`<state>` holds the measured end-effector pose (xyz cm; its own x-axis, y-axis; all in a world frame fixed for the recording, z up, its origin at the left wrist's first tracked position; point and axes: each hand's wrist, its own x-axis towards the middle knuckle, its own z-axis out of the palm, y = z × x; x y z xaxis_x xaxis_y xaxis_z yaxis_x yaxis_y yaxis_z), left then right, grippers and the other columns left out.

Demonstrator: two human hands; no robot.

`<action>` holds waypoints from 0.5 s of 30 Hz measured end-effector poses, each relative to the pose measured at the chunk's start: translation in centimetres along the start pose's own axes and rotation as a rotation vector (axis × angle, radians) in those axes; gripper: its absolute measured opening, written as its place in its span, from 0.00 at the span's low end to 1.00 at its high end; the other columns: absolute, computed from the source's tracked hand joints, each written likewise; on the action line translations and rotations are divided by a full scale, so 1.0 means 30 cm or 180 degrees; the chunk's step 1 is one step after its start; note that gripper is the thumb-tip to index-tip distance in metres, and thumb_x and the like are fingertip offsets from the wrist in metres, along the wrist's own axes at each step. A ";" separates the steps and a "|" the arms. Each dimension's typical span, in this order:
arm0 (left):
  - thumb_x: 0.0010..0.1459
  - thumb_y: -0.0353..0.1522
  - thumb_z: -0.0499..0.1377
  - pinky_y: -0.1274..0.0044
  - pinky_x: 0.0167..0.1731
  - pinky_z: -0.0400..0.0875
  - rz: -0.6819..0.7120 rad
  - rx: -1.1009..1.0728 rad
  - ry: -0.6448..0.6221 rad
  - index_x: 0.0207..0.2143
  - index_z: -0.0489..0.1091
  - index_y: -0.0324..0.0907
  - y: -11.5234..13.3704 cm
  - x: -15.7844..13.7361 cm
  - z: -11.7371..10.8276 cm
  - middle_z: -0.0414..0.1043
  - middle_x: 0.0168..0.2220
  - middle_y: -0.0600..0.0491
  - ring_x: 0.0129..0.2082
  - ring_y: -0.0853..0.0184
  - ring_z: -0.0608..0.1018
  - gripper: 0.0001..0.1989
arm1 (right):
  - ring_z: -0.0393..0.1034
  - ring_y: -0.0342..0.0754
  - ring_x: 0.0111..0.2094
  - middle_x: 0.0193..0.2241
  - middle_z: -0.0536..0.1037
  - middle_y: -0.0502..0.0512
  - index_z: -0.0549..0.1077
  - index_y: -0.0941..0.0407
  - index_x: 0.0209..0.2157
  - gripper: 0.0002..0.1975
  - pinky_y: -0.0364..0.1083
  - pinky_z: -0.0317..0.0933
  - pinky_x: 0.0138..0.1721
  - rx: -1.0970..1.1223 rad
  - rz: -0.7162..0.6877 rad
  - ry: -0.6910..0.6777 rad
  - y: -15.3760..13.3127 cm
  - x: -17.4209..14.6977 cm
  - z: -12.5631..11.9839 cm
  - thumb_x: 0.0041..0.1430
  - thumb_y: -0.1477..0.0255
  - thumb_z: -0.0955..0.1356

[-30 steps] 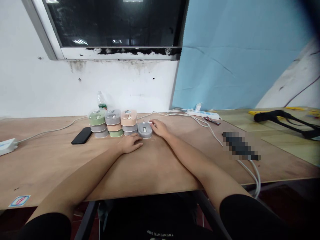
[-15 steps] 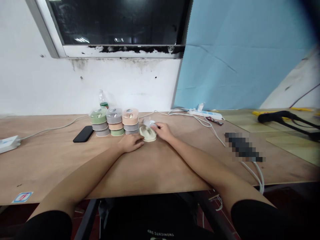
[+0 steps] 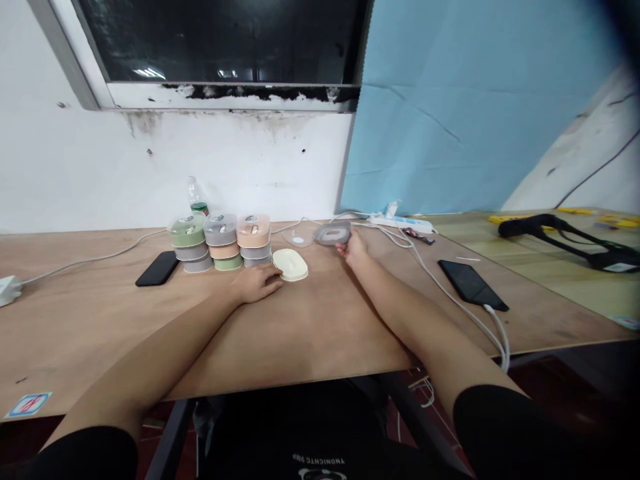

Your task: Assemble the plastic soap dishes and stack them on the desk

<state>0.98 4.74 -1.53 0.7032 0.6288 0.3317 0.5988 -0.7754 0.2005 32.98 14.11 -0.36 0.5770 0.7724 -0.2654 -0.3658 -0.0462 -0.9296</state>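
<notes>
My left hand lies on the table with its fingers stretched out and thumb apart, fingertips at the left edge of a cream oval dish. My right hand is closed on the right end of a grey oval tray, held tilted behind and to the right of the cream dish. Between them, farther back, a clear lid rests on the table. To the left of the dish stand three stacks of round-cornered boxes in green, grey and peach, including a peach box with a clear lid on top.
A black phone lies left of the stacks, and a plastic bottle stands behind them. A power strip with white cables sits at the back right. Another phone, plugged into a cable, and a black frame-like object lie farther right.
My right hand has moved right and now carries the grey tray. The cream dish is uncovered, and the clear lid lies behind it. My left hand has stayed by the dish.
</notes>
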 end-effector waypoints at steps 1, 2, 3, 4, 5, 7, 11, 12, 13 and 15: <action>0.64 0.40 0.53 0.67 0.48 0.71 0.0006 -0.0002 -0.0004 0.53 0.69 0.41 0.000 0.000 0.000 0.73 0.50 0.46 0.48 0.58 0.76 0.19 | 0.67 0.40 0.13 0.18 0.71 0.46 0.68 0.57 0.41 0.17 0.37 0.61 0.13 -0.0098 0.0031 -0.0089 0.001 0.001 0.001 0.64 0.58 0.62; 0.64 0.40 0.53 0.67 0.48 0.71 0.0017 -0.0004 -0.0008 0.53 0.69 0.40 -0.001 0.000 0.000 0.73 0.50 0.45 0.48 0.58 0.75 0.19 | 0.67 0.41 0.14 0.18 0.72 0.47 0.68 0.58 0.39 0.17 0.38 0.61 0.13 -0.0246 0.0046 -0.0203 0.003 0.000 0.004 0.65 0.58 0.61; 0.64 0.40 0.53 0.67 0.48 0.71 0.0026 -0.0002 -0.0012 0.53 0.69 0.40 -0.001 -0.001 0.000 0.73 0.50 0.45 0.48 0.58 0.75 0.19 | 0.67 0.41 0.14 0.18 0.72 0.48 0.68 0.58 0.37 0.17 0.38 0.60 0.13 -0.0468 0.0025 -0.0352 0.007 -0.001 0.007 0.65 0.58 0.61; 0.64 0.40 0.53 0.67 0.48 0.71 0.0026 0.0003 -0.0018 0.53 0.69 0.39 -0.001 -0.001 -0.001 0.73 0.50 0.45 0.48 0.58 0.76 0.20 | 0.67 0.41 0.14 0.18 0.73 0.50 0.69 0.59 0.35 0.17 0.39 0.60 0.13 -0.0730 -0.0029 -0.0502 0.013 -0.003 0.010 0.65 0.58 0.60; 0.64 0.40 0.53 0.67 0.48 0.71 0.0014 0.0009 -0.0025 0.53 0.69 0.40 -0.002 -0.001 -0.001 0.73 0.50 0.45 0.47 0.58 0.76 0.20 | 0.67 0.42 0.14 0.19 0.74 0.51 0.68 0.59 0.32 0.18 0.39 0.59 0.13 -0.0995 -0.0106 -0.0637 0.021 -0.005 0.013 0.65 0.59 0.60; 0.64 0.41 0.53 0.67 0.47 0.72 -0.0022 0.0016 -0.0036 0.53 0.69 0.41 -0.004 -0.002 0.000 0.73 0.50 0.46 0.47 0.58 0.76 0.20 | 0.66 0.41 0.14 0.19 0.74 0.53 0.68 0.59 0.28 0.16 0.39 0.57 0.13 -0.1403 -0.0325 -0.0775 0.037 -0.008 0.016 0.64 0.62 0.62; 0.63 0.41 0.53 0.66 0.47 0.72 -0.0038 -0.0018 -0.0016 0.53 0.69 0.42 -0.006 -0.001 0.002 0.73 0.50 0.46 0.47 0.58 0.76 0.20 | 0.67 0.41 0.19 0.22 0.75 0.52 0.69 0.57 0.25 0.11 0.39 0.59 0.19 -0.1745 -0.0875 -0.0590 0.063 -0.007 0.009 0.57 0.66 0.68; 0.63 0.41 0.53 0.66 0.47 0.72 -0.0028 -0.0023 -0.0005 0.53 0.69 0.42 -0.006 -0.001 0.002 0.73 0.50 0.45 0.47 0.57 0.76 0.20 | 0.69 0.43 0.23 0.24 0.76 0.53 0.70 0.57 0.26 0.10 0.40 0.61 0.23 -0.1983 -0.1161 -0.0490 0.067 -0.006 0.006 0.55 0.66 0.69; 0.63 0.41 0.53 0.66 0.47 0.72 -0.0020 -0.0025 0.0001 0.53 0.69 0.41 -0.005 0.000 0.002 0.73 0.50 0.45 0.47 0.57 0.76 0.20 | 0.71 0.45 0.28 0.27 0.77 0.54 0.71 0.57 0.27 0.09 0.41 0.63 0.28 -0.2293 -0.1479 -0.0389 0.070 -0.007 0.004 0.54 0.66 0.70; 0.63 0.40 0.53 0.66 0.46 0.72 -0.0022 -0.0019 -0.0001 0.53 0.69 0.41 -0.003 0.000 0.001 0.73 0.50 0.45 0.47 0.57 0.77 0.20 | 0.72 0.49 0.36 0.33 0.79 0.56 0.73 0.56 0.32 0.08 0.45 0.65 0.37 -0.2963 -0.2038 -0.0279 0.076 -0.010 0.003 0.54 0.65 0.70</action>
<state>0.95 4.82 -1.58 0.6993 0.6341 0.3300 0.6013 -0.7714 0.2082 31.92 13.85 -2.37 0.3961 0.8634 0.3125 0.6851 -0.0513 -0.7267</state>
